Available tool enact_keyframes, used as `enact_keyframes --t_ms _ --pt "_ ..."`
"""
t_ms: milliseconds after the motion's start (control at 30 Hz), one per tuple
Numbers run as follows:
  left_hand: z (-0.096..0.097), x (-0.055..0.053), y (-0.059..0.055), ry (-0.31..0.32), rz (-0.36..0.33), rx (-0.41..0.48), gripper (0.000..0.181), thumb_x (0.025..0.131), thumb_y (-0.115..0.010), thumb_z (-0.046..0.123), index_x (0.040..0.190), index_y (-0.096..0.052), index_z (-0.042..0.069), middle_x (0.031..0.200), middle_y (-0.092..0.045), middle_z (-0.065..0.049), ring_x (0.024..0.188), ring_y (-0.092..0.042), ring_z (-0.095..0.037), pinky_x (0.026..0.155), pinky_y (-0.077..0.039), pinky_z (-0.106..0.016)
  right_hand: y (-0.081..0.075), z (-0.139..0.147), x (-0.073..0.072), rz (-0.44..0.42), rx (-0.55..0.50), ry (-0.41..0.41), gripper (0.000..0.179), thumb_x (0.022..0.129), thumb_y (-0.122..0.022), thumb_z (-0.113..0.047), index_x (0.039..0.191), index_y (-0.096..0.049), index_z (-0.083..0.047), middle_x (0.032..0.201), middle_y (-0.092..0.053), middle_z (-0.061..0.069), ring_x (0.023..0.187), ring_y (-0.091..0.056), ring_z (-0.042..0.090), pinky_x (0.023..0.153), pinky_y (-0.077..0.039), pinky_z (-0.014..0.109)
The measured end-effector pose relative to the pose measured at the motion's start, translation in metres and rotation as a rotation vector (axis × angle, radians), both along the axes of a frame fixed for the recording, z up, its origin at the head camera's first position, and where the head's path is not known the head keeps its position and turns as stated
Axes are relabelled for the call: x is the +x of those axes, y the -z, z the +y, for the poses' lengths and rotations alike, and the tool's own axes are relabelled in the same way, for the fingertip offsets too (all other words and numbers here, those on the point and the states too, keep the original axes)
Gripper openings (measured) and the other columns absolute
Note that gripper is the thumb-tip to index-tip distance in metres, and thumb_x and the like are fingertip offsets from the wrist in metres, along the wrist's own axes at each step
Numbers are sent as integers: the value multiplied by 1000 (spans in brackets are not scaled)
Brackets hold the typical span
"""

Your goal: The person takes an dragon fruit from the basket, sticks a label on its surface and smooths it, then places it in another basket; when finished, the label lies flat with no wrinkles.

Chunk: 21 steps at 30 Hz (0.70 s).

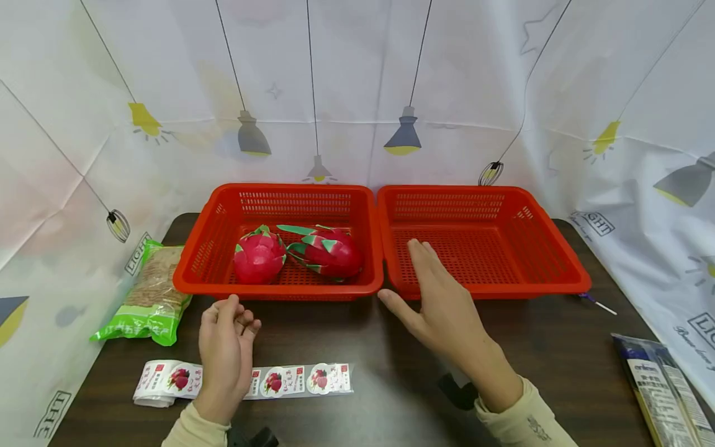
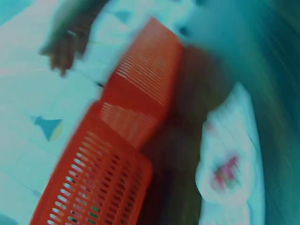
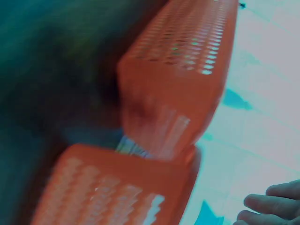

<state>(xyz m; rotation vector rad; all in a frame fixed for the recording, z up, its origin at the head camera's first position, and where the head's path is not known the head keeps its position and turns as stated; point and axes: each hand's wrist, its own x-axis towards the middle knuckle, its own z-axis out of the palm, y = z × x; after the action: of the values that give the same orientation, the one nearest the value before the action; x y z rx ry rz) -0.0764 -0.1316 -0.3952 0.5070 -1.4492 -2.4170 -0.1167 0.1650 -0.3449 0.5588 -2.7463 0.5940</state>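
Left hand [image 1: 226, 357] is loosely curled, holding zip, with a sticker strip [image 1: 296, 380] running beneath it. Two dragon fruits [image 1: 259, 257] sit in the red basket [image 1: 279, 290] just beyond. Right hand [image 1: 455, 320] has straight fingers, nothing gripped, by the second basket's [image 1: 519, 289] near rim; can't tell if it's touching.

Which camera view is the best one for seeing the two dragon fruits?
The head view: it looks into the left red basket, where both dragon fruits lie plainly visible. The two wrist views, blurred, show only bits of them through the basket's holes.
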Motion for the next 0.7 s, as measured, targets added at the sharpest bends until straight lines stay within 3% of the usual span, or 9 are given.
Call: enact_keyframes --t_ms 33,100,200,533,700 --pt "-4 -3 -1 29 -69 96 18 108 -49 33 113 -38 21 100 -47 5 90 -49 -11 83 -50 -21 -3 -6 -4 -13 0 -12 92 93 -66 -57 159 -30 -4 163 -36 19 151 -36 38 106 -46 63" --pt "-12 -10 0 76 -140 207 23 108 -47 40 118 -33 24 105 -45 5 96 -48 -11 88 -50 -21 -8 -19 -13 -47 -2 -33 92 94 -64 -59 159 -29 -4 164 -34 18 153 -34 36 105 -47 62" --pt "-20 -19 2 103 -155 282 26 107 -46 41 120 -30 24 109 -45 4 99 -49 -11 90 -52 -20 -11 -39 -27 -103 5 -61 93 94 -62 -61 159 -28 -4 165 -34 17 153 -34 36 102 -50 61" --pt "-24 -29 7 81 -136 310 20 109 -42 37 120 -34 23 115 -41 0 104 -44 -13 93 -52 -19 0 -93 -86 -293 119 -66 101 89 -64 -65 160 -24 -5 167 -30 15 156 -26 35 109 -44 64" --pt "-22 -32 7 77 -127 309 19 109 -42 36 119 -35 22 116 -40 -1 106 -44 -14 94 -53 -19 11 -105 -107 -338 148 -56 102 87 -66 -66 158 -27 -3 162 -37 17 151 -35 34 110 -46 60"
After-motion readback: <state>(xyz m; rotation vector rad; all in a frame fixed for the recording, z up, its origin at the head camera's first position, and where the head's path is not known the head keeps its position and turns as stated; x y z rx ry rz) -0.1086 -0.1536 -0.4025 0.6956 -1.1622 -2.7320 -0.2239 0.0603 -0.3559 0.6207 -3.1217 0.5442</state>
